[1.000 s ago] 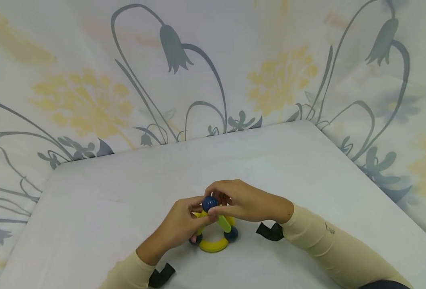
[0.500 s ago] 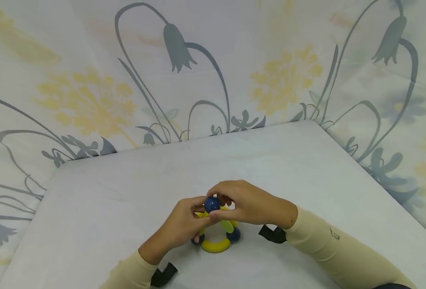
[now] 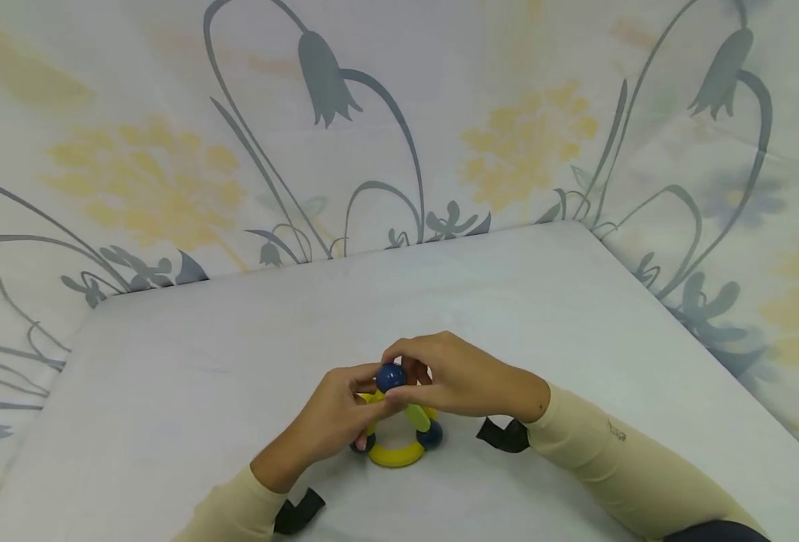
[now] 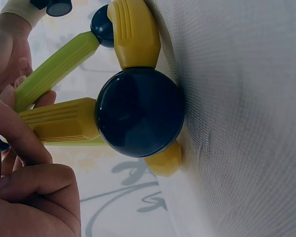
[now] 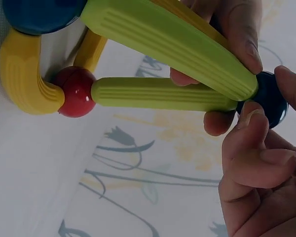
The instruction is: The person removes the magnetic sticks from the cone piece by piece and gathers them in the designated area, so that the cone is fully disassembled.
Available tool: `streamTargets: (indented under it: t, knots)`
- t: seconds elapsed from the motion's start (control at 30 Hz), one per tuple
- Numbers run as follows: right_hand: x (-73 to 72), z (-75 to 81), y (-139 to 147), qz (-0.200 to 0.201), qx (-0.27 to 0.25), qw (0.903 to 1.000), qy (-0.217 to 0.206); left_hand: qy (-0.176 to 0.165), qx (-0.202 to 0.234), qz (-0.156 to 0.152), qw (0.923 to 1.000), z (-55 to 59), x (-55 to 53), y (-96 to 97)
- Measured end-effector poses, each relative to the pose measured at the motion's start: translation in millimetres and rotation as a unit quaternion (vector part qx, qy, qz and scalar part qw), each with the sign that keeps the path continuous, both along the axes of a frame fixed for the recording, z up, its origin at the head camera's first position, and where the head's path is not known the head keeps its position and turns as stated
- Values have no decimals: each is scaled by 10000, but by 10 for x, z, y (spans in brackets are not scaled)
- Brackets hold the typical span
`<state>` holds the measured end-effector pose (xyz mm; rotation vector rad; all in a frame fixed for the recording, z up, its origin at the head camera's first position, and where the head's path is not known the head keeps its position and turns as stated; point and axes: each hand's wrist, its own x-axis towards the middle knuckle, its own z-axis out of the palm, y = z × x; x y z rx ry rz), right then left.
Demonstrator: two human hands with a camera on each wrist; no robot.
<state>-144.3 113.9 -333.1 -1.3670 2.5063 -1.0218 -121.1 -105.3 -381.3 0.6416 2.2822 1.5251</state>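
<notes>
Pale walls (image 3: 406,45) printed with grey bellflowers (image 3: 327,79) meet a white, woven-surfaced table (image 3: 236,339) at its far edge. Well short of it, the left hand (image 3: 331,414) grips a standing frame of ridged yellow-and-green rods (image 3: 418,416); the right hand (image 3: 463,376) pinches its topmost glossy dark-blue ball (image 3: 391,377).

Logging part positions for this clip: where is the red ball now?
In the right wrist view's left half, the red ball sits between the curved yellow piece and the lower green rod.
</notes>
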Motion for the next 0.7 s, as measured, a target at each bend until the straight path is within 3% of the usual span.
streamTargets:
  t: [0.23, 0.43, 0.57, 0.7]
  knots:
    - [-29, -6, 25, -24, -255, 9988, -425, -104, -19, 56, 9999, 8, -9, 15]
    - [-19, 49, 60, -190, -704, 9968, -312, -122, -53, 94, 9999, 14, -3, 72]
    - [-18, 61, 47, -61, -680, 9972, -289, 5, -55, 122, 9999, 15, 3, 84]
    - [-20, 55, 26, -29, -519, 9974, -496, -142, -44, 212, 9997, 16, 20, 60]
